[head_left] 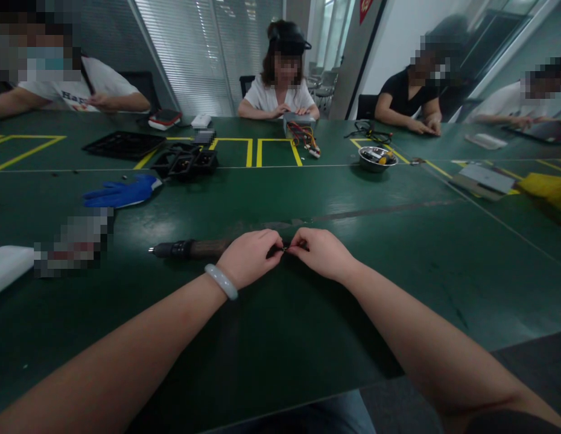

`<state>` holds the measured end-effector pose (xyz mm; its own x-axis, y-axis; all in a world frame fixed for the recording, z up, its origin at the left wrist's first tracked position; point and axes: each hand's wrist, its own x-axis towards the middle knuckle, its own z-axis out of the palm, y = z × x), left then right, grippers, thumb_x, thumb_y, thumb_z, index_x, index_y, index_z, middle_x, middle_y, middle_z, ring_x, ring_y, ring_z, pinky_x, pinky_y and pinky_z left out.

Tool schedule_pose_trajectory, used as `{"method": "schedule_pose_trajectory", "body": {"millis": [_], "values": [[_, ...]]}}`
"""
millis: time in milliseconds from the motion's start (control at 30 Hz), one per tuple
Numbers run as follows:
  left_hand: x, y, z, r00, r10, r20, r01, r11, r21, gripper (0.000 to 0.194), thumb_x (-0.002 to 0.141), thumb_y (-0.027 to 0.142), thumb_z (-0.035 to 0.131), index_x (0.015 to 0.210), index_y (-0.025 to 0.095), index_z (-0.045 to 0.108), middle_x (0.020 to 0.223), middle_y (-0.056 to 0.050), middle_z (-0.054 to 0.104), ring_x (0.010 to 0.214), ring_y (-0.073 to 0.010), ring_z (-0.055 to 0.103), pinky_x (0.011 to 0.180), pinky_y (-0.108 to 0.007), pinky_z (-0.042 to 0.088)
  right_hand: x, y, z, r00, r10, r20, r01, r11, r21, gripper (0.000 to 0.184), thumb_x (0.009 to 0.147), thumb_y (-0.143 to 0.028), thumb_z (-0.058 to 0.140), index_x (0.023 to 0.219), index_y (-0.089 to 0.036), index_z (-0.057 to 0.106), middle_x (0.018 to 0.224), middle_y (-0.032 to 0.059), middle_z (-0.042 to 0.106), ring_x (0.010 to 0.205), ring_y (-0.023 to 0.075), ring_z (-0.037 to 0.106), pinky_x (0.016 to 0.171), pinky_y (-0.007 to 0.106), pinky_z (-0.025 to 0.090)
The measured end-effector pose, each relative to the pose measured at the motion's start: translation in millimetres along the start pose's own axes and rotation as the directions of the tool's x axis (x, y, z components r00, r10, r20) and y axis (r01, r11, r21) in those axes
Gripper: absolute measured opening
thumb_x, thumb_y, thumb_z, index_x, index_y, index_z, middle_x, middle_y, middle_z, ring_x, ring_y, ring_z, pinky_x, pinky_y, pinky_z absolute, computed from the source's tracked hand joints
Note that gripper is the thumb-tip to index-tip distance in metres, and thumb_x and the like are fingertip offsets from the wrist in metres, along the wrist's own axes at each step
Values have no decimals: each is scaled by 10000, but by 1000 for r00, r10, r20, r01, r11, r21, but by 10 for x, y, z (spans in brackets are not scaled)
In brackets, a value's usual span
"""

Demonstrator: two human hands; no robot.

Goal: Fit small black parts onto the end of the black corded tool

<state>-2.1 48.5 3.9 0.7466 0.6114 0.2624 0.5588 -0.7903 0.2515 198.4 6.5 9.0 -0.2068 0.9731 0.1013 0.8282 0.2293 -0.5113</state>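
Observation:
An electric screwdriver [203, 248] with a dark body lies on the green table, its bit pointing left. Part of its length is hidden behind my left hand [251, 256], which has a pale bangle [221, 281] at the wrist. My right hand [323, 252] meets the left one just past the tool, fingertips almost touching. Both hands are closed in a pinch on a tiny, thin, shiny thing [285, 248] between them, too small to name.
A blue glove [122, 191] lies at the left, beyond a white object [11, 265]. Black plastic frames [185, 161] and a metal bowl [377, 158] of small parts stand farther back. Across the table a co-worker [285, 90] handles a grey box with coloured wires [299, 125]. Other people sit alongside.

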Motion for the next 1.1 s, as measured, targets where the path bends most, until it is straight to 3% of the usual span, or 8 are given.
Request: {"method": "schedule_pose_trajectory", "body": {"millis": [333,833,1100], "values": [[1,-17,-4,1000,17,12,-18,1000,16,152,852,264,566,988,198,578,968,-27,637,881,-187,600,791,-341,482,13,-34,3,1000,25,-17,-25,999,-30,119,860,-320,621,839,-204,641,809,4,648,722,126,577,610,250,376],[13,-14,0,1000,27,1,-27,999,22,121,839,249,579,944,189,583,940,-33,637,860,-189,601,768,-337,481,-16,-26,37,999,-44,-24,43,999,-18,96,859,-294,615,833,-203,622,801,-10,642,714,117,567,629,244,372],[17,-16,7,1000,6,-8,-5,1000,19,114,855,258,558,935,184,592,959,-40,650,884,-190,612,797,-346,490,-44,-118,80,997,65,-51,-61,995,74,109,865,-294,594,829,-201,640,764,-12,647,668,113,569,577,237,366]]}}
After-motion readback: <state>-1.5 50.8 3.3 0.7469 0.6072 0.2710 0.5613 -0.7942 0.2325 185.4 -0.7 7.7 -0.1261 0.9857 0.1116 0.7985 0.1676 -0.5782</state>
